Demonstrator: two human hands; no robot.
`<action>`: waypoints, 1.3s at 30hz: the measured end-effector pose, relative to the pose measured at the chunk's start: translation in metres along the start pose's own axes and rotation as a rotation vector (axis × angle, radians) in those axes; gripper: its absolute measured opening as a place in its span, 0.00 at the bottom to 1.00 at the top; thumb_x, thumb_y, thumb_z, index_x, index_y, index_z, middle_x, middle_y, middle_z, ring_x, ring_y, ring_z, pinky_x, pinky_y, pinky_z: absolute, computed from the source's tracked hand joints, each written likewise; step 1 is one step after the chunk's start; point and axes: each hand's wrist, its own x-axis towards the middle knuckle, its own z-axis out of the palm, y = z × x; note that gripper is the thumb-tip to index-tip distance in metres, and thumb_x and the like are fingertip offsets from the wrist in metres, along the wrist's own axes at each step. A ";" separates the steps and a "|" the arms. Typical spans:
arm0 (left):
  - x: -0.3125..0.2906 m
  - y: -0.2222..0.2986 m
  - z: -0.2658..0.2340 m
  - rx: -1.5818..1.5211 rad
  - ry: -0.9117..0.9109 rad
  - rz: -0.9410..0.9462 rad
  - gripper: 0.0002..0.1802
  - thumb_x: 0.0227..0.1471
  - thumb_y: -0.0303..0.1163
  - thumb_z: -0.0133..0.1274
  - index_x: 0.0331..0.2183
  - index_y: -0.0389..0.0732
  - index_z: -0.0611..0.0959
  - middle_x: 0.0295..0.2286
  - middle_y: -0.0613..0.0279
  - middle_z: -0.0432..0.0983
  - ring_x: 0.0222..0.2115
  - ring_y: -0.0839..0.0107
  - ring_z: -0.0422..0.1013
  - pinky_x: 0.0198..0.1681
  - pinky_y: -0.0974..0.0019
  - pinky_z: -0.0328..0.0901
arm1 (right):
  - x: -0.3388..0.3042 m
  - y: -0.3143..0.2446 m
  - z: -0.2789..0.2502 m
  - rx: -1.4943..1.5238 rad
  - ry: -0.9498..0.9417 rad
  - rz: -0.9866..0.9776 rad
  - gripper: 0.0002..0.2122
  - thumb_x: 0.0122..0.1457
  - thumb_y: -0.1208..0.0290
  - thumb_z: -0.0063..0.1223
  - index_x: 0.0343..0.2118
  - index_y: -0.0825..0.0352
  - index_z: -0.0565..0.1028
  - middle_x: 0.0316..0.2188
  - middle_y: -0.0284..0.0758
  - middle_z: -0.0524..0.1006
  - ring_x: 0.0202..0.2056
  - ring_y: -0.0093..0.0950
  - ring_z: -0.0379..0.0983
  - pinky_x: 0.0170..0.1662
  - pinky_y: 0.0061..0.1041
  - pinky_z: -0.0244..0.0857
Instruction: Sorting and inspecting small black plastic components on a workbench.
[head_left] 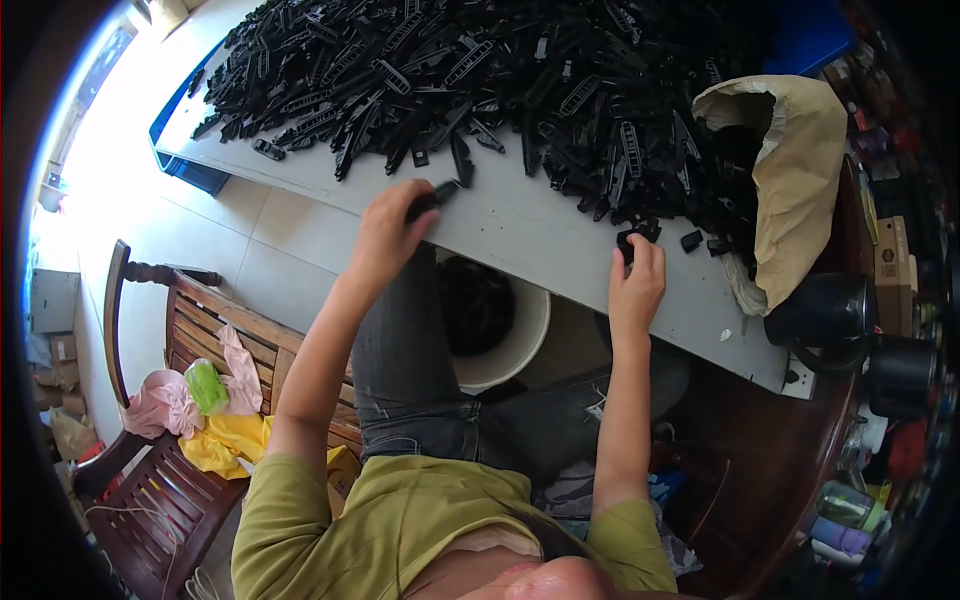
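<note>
My left hand [388, 228] is closed on a black plastic piece [432, 201] at the table's near edge; its far tip comes close to a long dark strip [461, 160] lying on the tabletop. Over the right part of the same edge, my right hand [638, 278] pinches a small black plastic piece [628, 243], partly hidden by the fingers. Beyond both hands spreads a large heap of black plastic parts [420, 70], many long and narrow, some with ladder-like slots. What exactly these parts are I cannot tell.
A tan sack [800, 180] with a gaping mouth stands at the table's right. Below the table edge sits a white bucket [535, 335] with dark contents. A wooden bench [190, 330] with cloths is at left. Black mugs [825, 310] stand near the table's right corner.
</note>
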 end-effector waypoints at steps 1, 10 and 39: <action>-0.001 0.003 0.003 -0.019 -0.058 0.075 0.16 0.46 0.24 0.58 0.40 0.37 0.76 0.35 0.53 0.75 0.37 0.54 0.72 0.43 0.61 0.67 | -0.001 0.000 0.000 0.001 -0.002 -0.001 0.12 0.53 0.79 0.56 0.41 0.67 0.73 0.36 0.39 0.71 0.28 0.35 0.72 0.33 0.30 0.67; 0.009 0.022 0.026 -0.072 -0.177 0.279 0.14 0.45 0.25 0.59 0.38 0.37 0.81 0.38 0.56 0.74 0.39 0.55 0.70 0.44 0.59 0.66 | -0.007 -0.019 -0.010 1.186 0.070 0.754 0.14 0.63 0.73 0.47 0.51 0.69 0.69 0.32 0.31 0.73 0.30 0.17 0.68 0.31 0.17 0.62; 0.031 0.021 0.023 -0.038 -0.271 0.329 0.17 0.43 0.25 0.59 0.39 0.37 0.78 0.35 0.55 0.74 0.40 0.54 0.70 0.44 0.58 0.66 | 0.011 -0.038 -0.020 -0.013 -0.222 -0.044 0.18 0.47 0.70 0.65 0.41 0.66 0.75 0.32 0.36 0.72 0.33 0.36 0.73 0.34 0.32 0.67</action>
